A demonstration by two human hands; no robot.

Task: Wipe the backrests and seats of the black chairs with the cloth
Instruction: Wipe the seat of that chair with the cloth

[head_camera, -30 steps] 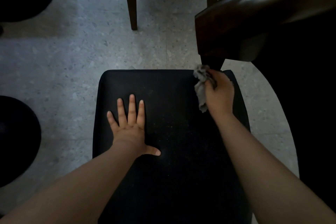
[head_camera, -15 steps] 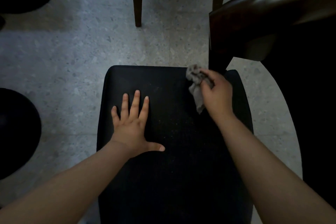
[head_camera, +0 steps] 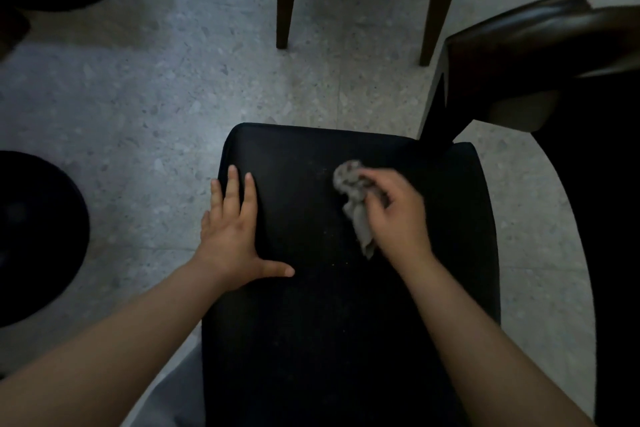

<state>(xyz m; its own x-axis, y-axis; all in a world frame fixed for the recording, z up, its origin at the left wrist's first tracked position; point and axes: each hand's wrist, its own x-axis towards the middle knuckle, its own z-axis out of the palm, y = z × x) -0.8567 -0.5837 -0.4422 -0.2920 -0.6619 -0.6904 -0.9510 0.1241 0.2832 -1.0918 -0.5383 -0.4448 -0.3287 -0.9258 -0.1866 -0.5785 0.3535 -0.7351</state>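
Seat-wiping is under way: the right hand (head_camera: 398, 215) grips the bunched cloth (head_camera: 353, 198) on the seat (head_camera: 311, 340) near its far right corner; the left hand (head_camera: 232, 229) rests flat (fingers spread) at the left edge. Next, sweep toward the near edge.

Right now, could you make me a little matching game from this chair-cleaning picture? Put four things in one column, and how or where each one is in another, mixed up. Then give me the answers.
Things
1. left hand
2. right hand
3. cloth
4. brown chair legs

States or places
A. grey and crumpled
B. flat on the black seat, fingers straight, near its left edge
C. standing on the speckled floor, beyond the seat
D. fingers curled, gripping something

Pairs: 1-B, 2-D, 3-A, 4-C
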